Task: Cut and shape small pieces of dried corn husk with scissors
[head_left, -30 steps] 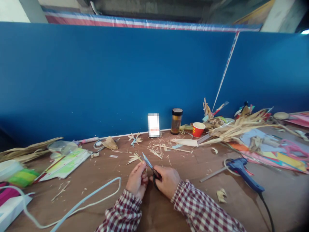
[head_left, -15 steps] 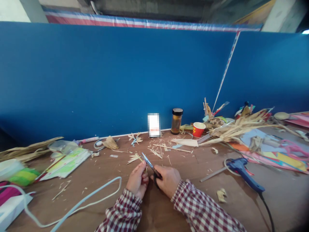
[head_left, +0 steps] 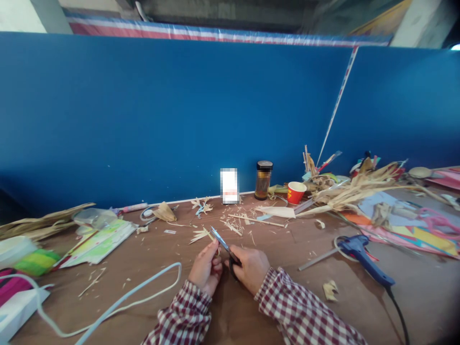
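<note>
My right hand (head_left: 251, 268) grips the black handles of a small pair of scissors (head_left: 222, 243), whose blades point up and to the left. My left hand (head_left: 205, 268) is closed in a pinch on a thin straw-coloured strip right at the blades; the piece is mostly hidden by my fingers. Both hands rest low over the brown table (head_left: 151, 268), close together, in checked red-and-white sleeves. A cut fan-shaped straw piece (head_left: 199, 235) lies just beyond my left hand.
A blue glue gun (head_left: 361, 256) lies to the right, its cable running off the front. A light cable (head_left: 125, 299) loops at the left. Straw scraps, a brown jar (head_left: 263, 180), a red cup (head_left: 295, 192) and dried husks (head_left: 355, 189) line the blue partition (head_left: 179, 120).
The hands and scissors have barely shifted; the blades have closed slightly against the strip in my left fingers.
</note>
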`<state>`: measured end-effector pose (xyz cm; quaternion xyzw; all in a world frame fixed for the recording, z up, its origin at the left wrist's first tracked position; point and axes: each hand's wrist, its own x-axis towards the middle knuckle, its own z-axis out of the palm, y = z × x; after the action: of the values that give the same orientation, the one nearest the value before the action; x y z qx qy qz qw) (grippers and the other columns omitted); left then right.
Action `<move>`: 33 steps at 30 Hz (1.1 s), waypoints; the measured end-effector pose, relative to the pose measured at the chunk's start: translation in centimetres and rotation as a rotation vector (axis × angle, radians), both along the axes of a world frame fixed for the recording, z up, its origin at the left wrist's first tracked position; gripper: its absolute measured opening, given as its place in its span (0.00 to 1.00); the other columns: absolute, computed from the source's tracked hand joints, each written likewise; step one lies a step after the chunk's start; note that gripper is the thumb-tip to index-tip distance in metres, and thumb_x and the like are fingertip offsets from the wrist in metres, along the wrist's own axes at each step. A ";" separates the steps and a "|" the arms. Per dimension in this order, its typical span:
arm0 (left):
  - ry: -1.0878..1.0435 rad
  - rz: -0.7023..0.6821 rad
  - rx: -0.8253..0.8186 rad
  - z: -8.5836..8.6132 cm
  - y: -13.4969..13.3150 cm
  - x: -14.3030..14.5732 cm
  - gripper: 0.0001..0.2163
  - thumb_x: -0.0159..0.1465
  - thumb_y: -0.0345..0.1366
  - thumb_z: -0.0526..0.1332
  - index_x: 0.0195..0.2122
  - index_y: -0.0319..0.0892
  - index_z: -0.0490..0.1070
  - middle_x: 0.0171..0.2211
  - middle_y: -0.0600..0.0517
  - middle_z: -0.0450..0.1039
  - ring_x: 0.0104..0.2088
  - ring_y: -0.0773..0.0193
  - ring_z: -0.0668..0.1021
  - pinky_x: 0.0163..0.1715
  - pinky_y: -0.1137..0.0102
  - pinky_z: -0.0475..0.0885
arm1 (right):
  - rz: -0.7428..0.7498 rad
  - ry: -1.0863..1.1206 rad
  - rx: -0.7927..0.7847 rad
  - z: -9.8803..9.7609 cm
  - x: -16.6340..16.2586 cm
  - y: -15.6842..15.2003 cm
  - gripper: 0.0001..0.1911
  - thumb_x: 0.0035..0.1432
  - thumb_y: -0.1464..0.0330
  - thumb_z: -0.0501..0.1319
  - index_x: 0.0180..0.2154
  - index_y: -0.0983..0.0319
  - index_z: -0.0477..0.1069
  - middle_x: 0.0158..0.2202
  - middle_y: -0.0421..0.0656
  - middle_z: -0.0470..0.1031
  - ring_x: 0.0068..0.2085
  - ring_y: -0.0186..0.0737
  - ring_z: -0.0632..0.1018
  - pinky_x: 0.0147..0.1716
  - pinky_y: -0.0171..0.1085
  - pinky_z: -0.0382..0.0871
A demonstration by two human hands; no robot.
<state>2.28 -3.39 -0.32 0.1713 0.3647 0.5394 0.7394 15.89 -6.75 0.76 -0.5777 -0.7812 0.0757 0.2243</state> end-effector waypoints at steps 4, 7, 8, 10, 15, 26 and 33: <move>-0.003 0.001 -0.003 -0.1 0.1 0.1 0.08 0.53 0.33 0.65 0.27 0.36 0.66 0.20 0.59 0.61 0.12 0.83 0.58 0.08 0.86 0.53 | -0.010 -0.011 0.012 -0.1 0.0 0.0 0.07 0.55 0.62 0.56 0.36 0.56 0.67 0.29 0.37 0.74 0.31 0.36 0.74 0.25 0.31 0.54; -0.011 -0.001 -0.006 -0.1 0.1 0.0 0.08 0.53 0.33 0.64 0.27 0.36 0.66 0.20 0.59 0.61 0.12 0.83 0.58 0.08 0.87 0.53 | -0.007 -0.017 0.025 -0.2 0.0 0.1 0.07 0.55 0.62 0.56 0.35 0.56 0.66 0.29 0.37 0.74 0.30 0.36 0.74 0.25 0.31 0.53; -0.016 -0.004 -0.004 -0.1 0.1 0.0 0.08 0.53 0.33 0.64 0.27 0.36 0.66 0.20 0.59 0.60 0.12 0.83 0.58 0.08 0.87 0.53 | -0.007 -0.021 0.029 -0.2 -0.1 0.1 0.07 0.55 0.61 0.56 0.35 0.56 0.66 0.29 0.37 0.74 0.30 0.36 0.74 0.25 0.31 0.53; -0.020 -0.008 -0.002 -0.1 0.1 0.0 0.08 0.53 0.33 0.64 0.27 0.36 0.66 0.20 0.59 0.60 0.12 0.83 0.58 0.08 0.87 0.53 | -0.009 -0.027 0.033 -0.2 -0.1 0.1 0.07 0.55 0.61 0.56 0.34 0.57 0.66 0.29 0.37 0.74 0.29 0.36 0.74 0.24 0.31 0.53; -0.013 -0.002 -0.004 -0.1 0.0 0.0 0.08 0.53 0.33 0.64 0.27 0.36 0.66 0.20 0.59 0.61 0.13 0.83 0.58 0.08 0.87 0.54 | -0.007 -0.033 0.020 -0.2 -0.1 0.1 0.07 0.56 0.61 0.56 0.34 0.57 0.66 0.28 0.38 0.75 0.30 0.36 0.74 0.25 0.31 0.54; 0.009 0.011 0.008 0.1 -0.1 0.1 0.09 0.52 0.33 0.66 0.27 0.36 0.66 0.19 0.60 0.60 0.12 0.83 0.58 0.08 0.87 0.53 | -0.003 -0.034 0.016 0.1 0.0 -0.1 0.07 0.56 0.63 0.55 0.36 0.57 0.67 0.30 0.38 0.75 0.31 0.36 0.74 0.26 0.31 0.55; 0.043 0.032 0.010 0.3 0.0 0.0 0.10 0.50 0.33 0.67 0.29 0.37 0.67 0.20 0.60 0.61 0.12 0.83 0.59 0.09 0.86 0.53 | -0.048 0.277 -0.029 -0.2 -0.2 0.2 0.09 0.52 0.62 0.59 0.35 0.58 0.69 0.26 0.38 0.73 0.28 0.35 0.72 0.26 0.31 0.58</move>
<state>2.32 -3.39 -0.04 0.1807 0.3807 0.5490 0.7218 15.70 -6.54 0.59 -0.5833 -0.7276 0.1607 0.3232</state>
